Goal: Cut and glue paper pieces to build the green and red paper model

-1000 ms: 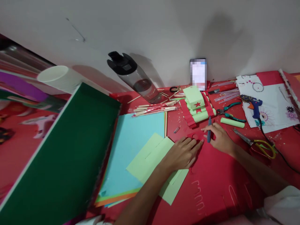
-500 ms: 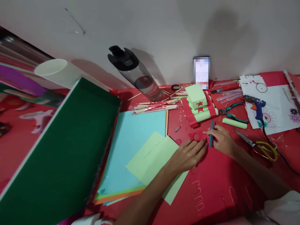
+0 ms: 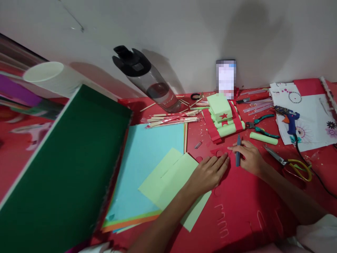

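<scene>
Paper, red (image 3: 237,200) and marked with pale curved outlines, lies on the red table (image 3: 319,167) under and between both hands; the left hand (image 3: 209,172) rests palm down on its left part, fingers straight and close together, pinching nothing that shows; the right hand (image 3: 249,158), just beside it, pinches a blue pen-like tool (image 3: 238,151) between thumb and fingers, the tool standing nearly upright in the view; whether its lower end touches the sheet I cannot tell; pale green sheets (image 3: 171,186) lie partly beneath the left forearm, overlapping a light blue sheet (image 3: 147,151); beyond the hands sits a pale green block (image 3: 219,109) bearing a red star, on green rolls banded in red; to the right of the right hand are a loose green roll (image 3: 263,138), pliers (image 3: 250,125) with teal handles, and yellow-handled scissors (image 3: 283,161) lying spread; farther right, a blue glue gun (image 3: 291,123) rests on a patterned white sheet (image 3: 314,116).
</scene>
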`<state>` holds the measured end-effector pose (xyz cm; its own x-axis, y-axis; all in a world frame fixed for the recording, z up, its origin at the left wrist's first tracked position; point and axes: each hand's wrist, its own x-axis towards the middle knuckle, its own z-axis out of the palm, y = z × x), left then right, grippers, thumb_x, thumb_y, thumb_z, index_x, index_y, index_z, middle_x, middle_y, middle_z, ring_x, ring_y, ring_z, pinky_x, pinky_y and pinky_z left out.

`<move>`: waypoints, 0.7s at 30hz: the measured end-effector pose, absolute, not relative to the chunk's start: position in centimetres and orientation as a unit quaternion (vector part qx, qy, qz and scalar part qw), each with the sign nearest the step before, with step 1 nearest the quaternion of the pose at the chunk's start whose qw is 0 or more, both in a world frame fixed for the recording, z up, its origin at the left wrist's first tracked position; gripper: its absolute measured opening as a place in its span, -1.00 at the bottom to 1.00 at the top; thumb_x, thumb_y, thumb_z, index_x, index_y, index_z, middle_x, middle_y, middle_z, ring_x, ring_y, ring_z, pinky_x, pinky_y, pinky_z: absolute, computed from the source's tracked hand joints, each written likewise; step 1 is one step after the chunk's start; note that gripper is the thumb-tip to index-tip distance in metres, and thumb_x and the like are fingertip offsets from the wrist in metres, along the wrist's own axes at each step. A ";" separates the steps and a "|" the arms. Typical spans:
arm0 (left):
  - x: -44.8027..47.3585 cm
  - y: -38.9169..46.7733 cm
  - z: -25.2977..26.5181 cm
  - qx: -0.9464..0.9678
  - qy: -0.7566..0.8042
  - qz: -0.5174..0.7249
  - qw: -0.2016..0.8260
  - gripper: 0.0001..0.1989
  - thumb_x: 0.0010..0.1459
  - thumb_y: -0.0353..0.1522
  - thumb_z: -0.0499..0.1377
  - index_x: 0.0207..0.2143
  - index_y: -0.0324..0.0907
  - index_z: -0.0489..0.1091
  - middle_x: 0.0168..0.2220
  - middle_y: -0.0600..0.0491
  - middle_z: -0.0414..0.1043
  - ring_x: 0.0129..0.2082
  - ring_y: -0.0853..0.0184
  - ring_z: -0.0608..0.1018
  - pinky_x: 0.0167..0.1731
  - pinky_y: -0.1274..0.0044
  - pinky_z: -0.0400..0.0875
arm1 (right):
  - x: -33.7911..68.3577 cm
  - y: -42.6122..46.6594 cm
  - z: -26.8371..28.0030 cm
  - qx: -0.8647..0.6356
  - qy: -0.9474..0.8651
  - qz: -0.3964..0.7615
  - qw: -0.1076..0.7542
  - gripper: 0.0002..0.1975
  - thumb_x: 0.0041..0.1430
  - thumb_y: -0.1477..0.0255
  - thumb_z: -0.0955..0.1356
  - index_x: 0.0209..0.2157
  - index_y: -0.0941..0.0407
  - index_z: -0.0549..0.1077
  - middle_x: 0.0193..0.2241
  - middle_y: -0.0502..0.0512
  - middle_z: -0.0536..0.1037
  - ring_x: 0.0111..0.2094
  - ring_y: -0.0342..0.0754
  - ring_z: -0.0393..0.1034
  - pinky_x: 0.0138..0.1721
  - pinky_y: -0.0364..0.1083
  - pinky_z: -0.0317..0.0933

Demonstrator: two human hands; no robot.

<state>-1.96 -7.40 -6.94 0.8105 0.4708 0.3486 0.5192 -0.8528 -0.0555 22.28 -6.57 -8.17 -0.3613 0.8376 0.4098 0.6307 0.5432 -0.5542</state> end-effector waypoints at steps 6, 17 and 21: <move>-1.9 -7.4 -6.8 -0.947 -0.259 -0.173 0.081 -0.62 0.39 -0.53 0.10 0.21 -0.36 0.42 0.15 -0.22 0.60 -0.22 0.23 0.62 -0.25 0.38 0.45 | 22.1 -6.8 -6.9 -0.463 -0.747 0.163 0.448 -0.79 0.28 0.61 0.43 -0.18 -0.02 0.50 -0.33 0.05 0.69 -0.28 0.05 0.60 -0.19 -0.01 0.47; -1.8 -7.6 -7.0 -0.949 -0.272 -0.144 0.065 -0.60 0.41 -0.49 0.09 0.24 -0.35 0.40 0.19 -0.23 0.57 -0.22 0.22 0.60 -0.24 0.38 0.48 | 22.3 -7.4 -6.2 -0.528 -0.664 0.283 0.447 -0.81 0.46 0.37 0.33 0.01 0.00 0.55 -0.38 0.01 0.72 -0.31 0.00 0.65 -0.13 -0.01 0.47; -1.9 -7.6 -7.2 -0.951 -0.277 -0.130 0.050 -0.57 0.40 -0.50 0.06 0.27 -0.32 0.38 0.21 -0.23 0.55 -0.18 0.21 0.59 -0.20 0.37 0.49 | 22.5 -7.2 -5.7 -0.518 -0.665 0.302 0.446 -0.71 0.47 0.31 0.31 0.07 0.02 0.61 -0.35 0.04 0.72 -0.32 0.01 0.62 -0.16 -0.01 0.47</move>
<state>-1.87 -7.60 -7.18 0.8123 0.5146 0.2744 0.5405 -0.8410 -0.0227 22.49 -7.19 -5.73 -0.0670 0.9578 0.2794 0.4189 0.2811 -0.8634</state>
